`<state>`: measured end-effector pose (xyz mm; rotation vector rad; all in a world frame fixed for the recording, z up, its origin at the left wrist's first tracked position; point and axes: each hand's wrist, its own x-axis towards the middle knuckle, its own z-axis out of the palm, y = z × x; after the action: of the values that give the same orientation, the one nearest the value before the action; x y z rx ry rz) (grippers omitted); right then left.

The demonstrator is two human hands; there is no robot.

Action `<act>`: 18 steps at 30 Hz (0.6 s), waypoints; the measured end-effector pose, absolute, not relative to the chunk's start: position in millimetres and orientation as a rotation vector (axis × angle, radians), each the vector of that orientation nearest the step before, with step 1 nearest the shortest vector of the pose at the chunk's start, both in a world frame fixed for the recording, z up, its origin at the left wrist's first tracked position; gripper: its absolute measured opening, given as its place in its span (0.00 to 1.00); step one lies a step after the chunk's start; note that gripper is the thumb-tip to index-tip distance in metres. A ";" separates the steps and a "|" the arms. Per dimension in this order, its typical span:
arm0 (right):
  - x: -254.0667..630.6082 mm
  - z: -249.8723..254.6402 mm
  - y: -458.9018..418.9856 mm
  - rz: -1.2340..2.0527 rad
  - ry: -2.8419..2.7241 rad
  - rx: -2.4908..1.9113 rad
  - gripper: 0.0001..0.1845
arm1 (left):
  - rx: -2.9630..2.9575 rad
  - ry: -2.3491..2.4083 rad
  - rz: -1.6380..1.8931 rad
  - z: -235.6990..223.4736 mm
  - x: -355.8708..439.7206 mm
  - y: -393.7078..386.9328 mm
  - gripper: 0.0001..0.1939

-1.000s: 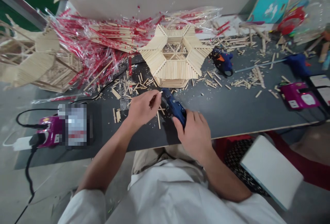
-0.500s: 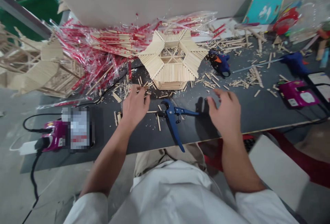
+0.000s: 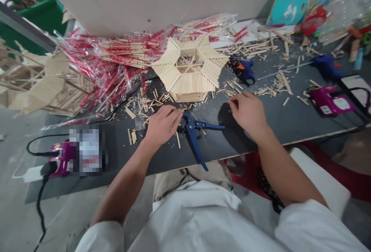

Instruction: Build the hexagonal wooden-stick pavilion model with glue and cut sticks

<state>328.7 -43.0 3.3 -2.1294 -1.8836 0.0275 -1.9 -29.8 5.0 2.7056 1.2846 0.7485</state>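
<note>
A blue ratchet cutter (image 3: 193, 130) lies on the dark table with its handles spread. Beside its jaw is my left hand (image 3: 164, 124), fingers drawn together and pointing down; whatever they pinch is hidden. To the right of the cutter, my right hand (image 3: 249, 113) hovers above the table, its fingers curled in against the thumb. I cannot see whether anything is inside them. Just beyond both hands stands a six-sided frame (image 3: 193, 84) built from thin wooden sticks. A loose wooden stick (image 3: 177, 140) rests left of the cutter.
Red-and-clear wrapped sticks (image 3: 116, 51) are heaped at the back. Another stick structure (image 3: 49, 85) stands left. Glue guns (image 3: 243, 68) and wood offcuts (image 3: 275, 85) lie right. Purple power adapters (image 3: 332, 99) with cables sit at both ends. A green bin (image 3: 37, 4) stands behind left.
My right hand has let go of the cutter, moved right, opened, then curled its fingers. The cutter now lies spread on the table. My left hand dipped left, then returned beside the jaw.
</note>
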 end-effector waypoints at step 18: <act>234.2 46.1 -46.6 1.592 -1.663 -1.228 0.19 | 2.502 0.723 1.356 13.1 3.4 -39.0 0.10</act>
<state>234.2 -46.6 46.1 -1.2277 -1.6630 1.5919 3.4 -39.0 13.1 2.5018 0.7225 1.3557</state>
